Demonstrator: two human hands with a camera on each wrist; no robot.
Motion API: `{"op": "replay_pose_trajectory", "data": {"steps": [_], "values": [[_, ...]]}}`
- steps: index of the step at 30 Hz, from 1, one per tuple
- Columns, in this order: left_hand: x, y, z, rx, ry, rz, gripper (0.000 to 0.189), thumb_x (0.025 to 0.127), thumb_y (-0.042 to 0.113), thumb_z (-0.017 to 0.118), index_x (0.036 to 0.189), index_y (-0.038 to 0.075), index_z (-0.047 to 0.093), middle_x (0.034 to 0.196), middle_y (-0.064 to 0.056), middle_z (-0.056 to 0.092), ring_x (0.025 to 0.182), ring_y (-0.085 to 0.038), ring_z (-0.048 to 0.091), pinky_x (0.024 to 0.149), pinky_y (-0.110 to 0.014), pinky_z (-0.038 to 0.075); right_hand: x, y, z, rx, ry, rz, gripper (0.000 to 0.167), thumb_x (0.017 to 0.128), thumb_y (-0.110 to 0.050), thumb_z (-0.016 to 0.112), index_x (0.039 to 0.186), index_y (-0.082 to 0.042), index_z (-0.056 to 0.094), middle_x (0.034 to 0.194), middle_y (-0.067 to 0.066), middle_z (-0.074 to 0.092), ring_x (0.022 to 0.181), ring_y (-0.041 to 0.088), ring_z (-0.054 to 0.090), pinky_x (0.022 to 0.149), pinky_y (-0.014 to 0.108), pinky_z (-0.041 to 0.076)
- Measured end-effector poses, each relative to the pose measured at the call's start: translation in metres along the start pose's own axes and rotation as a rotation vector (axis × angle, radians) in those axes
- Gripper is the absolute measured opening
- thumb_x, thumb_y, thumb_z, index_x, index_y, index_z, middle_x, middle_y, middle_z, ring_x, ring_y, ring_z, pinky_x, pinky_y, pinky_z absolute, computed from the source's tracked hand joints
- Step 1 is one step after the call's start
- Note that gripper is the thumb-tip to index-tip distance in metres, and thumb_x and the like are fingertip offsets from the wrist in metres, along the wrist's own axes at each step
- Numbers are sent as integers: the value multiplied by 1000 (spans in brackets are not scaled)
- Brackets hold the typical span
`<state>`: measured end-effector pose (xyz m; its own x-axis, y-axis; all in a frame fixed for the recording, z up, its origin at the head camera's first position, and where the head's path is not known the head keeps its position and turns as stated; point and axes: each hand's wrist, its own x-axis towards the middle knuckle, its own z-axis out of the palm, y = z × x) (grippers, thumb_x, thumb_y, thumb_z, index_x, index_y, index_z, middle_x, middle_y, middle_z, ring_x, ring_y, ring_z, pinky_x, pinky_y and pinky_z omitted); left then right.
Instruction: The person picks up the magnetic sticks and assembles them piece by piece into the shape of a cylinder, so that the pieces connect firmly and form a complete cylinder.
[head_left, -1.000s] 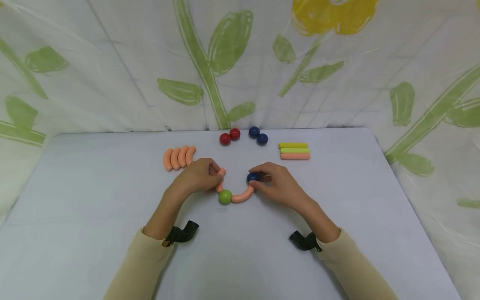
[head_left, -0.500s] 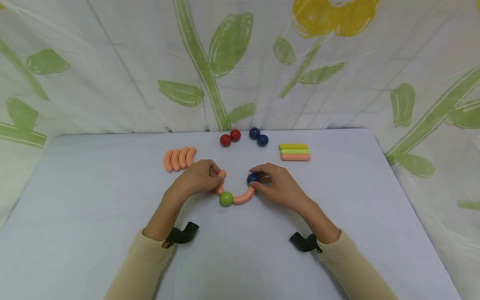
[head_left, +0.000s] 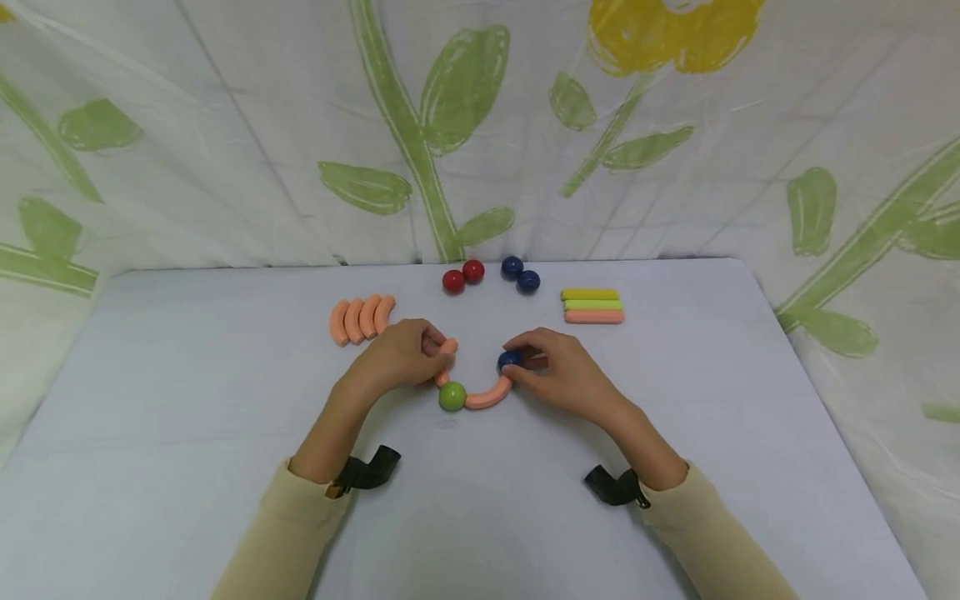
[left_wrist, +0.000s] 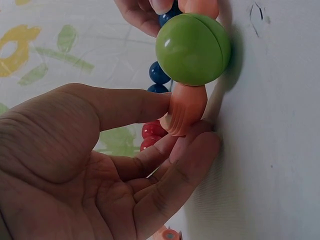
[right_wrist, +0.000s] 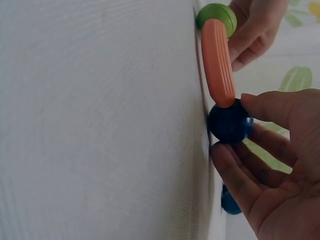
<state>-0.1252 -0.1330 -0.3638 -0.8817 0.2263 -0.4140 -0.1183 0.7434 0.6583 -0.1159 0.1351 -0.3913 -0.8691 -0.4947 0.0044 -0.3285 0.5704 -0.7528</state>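
Observation:
A green ball (head_left: 452, 397) joins two curved orange pieces on the white table. My left hand (head_left: 401, 357) pinches the left curved piece (left_wrist: 186, 107) between thumb and fingers, just beside the ball. The right curved piece (head_left: 487, 395) runs from the green ball to a dark blue ball (right_wrist: 230, 122). Thumb and fingers of my right hand (head_left: 558, 371) grip this blue ball, whose far side is partly hidden by them. Together the joined parts form a U-shaped chain, its open side toward the back of the table.
Several loose curved orange pieces (head_left: 362, 319) lie at the back left. Two red balls (head_left: 463, 277) and two blue balls (head_left: 521, 275) sit near the back edge. Yellow, light green and orange straight sticks (head_left: 593, 306) lie in a stack-like row at right. A flower-printed curtain (head_left: 262, 133) hangs behind.
Almost nothing differs. The whole head view has shifted by a few pixels, while both hands keep their holds on the chain.

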Motion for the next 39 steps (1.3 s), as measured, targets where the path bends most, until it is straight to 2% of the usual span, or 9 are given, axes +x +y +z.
{"op": "replay_pose_trajectory", "data": {"steps": [5,10,14,18,24,30,39], "values": [[0,-1,-2,14,1,-12,39,98,30,71,128,5,69,99,-5,76,87,-15,68,79,-29,54,1,1,-2,2,20,-20,28,100,-19,74,125,-6,72,122,9,75,109,21,73,94,36,62],[3,-1,0,6,-7,-6,38,98,30,71,126,4,70,92,-4,76,85,-14,68,79,-28,54,0,3,-12,7,59,38,28,102,-19,71,127,-6,72,125,8,75,112,22,73,96,40,62],[3,2,1,-8,-10,13,37,98,30,70,124,3,70,88,-3,76,84,-14,67,79,-27,54,3,5,-23,10,103,37,29,102,-17,71,128,-3,71,126,11,74,114,26,73,98,43,62],[2,1,0,-31,-9,19,35,97,27,70,122,2,69,84,-3,76,83,-14,67,77,-26,53,16,1,-28,28,127,2,31,102,-17,71,129,-1,70,128,15,73,115,28,73,99,45,61],[2,-2,0,-39,-11,6,31,96,25,71,119,4,69,82,-2,76,83,-15,67,76,-26,53,41,-7,-33,26,112,-75,33,102,-14,71,131,1,68,130,19,72,115,29,73,99,45,61],[4,-2,-1,-7,-5,3,30,96,26,70,118,5,69,84,-2,75,82,-15,67,75,-27,52,59,-13,-44,-63,118,-94,32,100,-14,73,129,-1,70,128,20,71,114,31,71,100,44,60],[3,-1,-1,4,6,2,31,96,25,69,119,5,68,92,-5,73,82,-16,66,74,-27,52,76,-5,-57,-313,121,8,36,99,-14,72,132,1,70,129,21,70,113,37,66,97,49,55]]}}
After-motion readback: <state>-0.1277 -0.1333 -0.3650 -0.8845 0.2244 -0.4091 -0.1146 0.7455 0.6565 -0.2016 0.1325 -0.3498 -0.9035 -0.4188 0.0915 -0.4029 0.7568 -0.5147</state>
